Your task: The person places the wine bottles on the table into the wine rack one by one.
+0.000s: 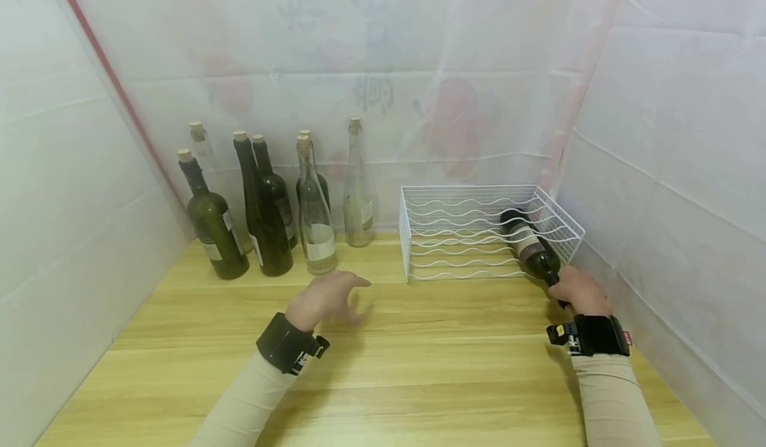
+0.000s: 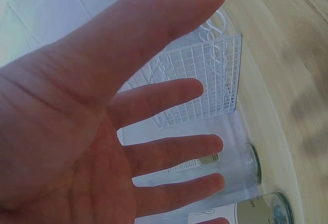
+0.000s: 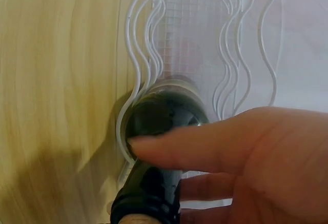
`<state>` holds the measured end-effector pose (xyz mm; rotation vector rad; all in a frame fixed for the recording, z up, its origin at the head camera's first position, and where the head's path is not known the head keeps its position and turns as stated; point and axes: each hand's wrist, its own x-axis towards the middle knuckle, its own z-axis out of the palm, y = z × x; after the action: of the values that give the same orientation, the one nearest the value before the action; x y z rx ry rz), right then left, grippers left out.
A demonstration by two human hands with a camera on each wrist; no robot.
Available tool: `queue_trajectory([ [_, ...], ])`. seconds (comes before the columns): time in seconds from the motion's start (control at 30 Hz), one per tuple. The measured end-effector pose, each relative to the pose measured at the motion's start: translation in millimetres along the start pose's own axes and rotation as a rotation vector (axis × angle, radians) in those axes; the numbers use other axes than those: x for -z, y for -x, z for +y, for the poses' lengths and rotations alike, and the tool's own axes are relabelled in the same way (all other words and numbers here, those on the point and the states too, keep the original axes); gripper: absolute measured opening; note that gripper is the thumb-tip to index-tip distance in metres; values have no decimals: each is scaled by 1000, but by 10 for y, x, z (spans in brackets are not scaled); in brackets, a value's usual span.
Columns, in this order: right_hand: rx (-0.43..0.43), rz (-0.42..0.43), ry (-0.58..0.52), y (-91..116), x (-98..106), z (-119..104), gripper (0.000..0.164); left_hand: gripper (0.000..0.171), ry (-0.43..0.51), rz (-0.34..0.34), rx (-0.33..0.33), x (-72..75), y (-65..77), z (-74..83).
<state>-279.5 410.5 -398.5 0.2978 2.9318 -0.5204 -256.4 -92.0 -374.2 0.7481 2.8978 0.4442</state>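
A dark wine bottle (image 1: 529, 247) with a pale and dark label lies on its side in the right end of the white wire wine rack (image 1: 405, 234), its neck toward the person. My right hand (image 1: 582, 291) holds the bottle by its neck. In the right wrist view the thumb (image 3: 189, 146) lies across the neck and the fingers are behind it, while a cork shows at the bottle's mouth. My left hand (image 1: 328, 298) hovers over the table in front of the standing bottles, holding nothing. Its fingers (image 2: 169, 149) are spread apart in the left wrist view.
Several corked bottles stand at the back left, among them a green bottle (image 1: 215, 234), a tall dark bottle (image 1: 263, 221) and two clear bottles, one in front (image 1: 317, 227) and one nearer the rack (image 1: 358, 201). White sheeting (image 1: 670, 167) encloses the wooden table (image 1: 419, 380).
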Motion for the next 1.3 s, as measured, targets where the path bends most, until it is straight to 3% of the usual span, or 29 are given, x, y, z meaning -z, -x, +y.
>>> queue_trajectory([
  [0.17, -33, -17, -21, -2, -25, 21, 45, 68, 2, 1, 8, -20, 8, -8],
  [0.47, -59, 43, -36, -18, -52, 50, 28, 68, 11, 2, 7, -30, 19, -12],
  [0.8, -33, 32, -18, -10, -29, 30, 13, 68, 3, 0, 8, -29, 21, -14],
  [1.03, -22, 11, 28, -28, 5, 25, 26, 68, 0, -3, 13, -34, 12, -19],
  [1.3, -6, -19, 42, -39, 1, 22, 28, 69, -2, -3, 14, -35, 0, -24],
])
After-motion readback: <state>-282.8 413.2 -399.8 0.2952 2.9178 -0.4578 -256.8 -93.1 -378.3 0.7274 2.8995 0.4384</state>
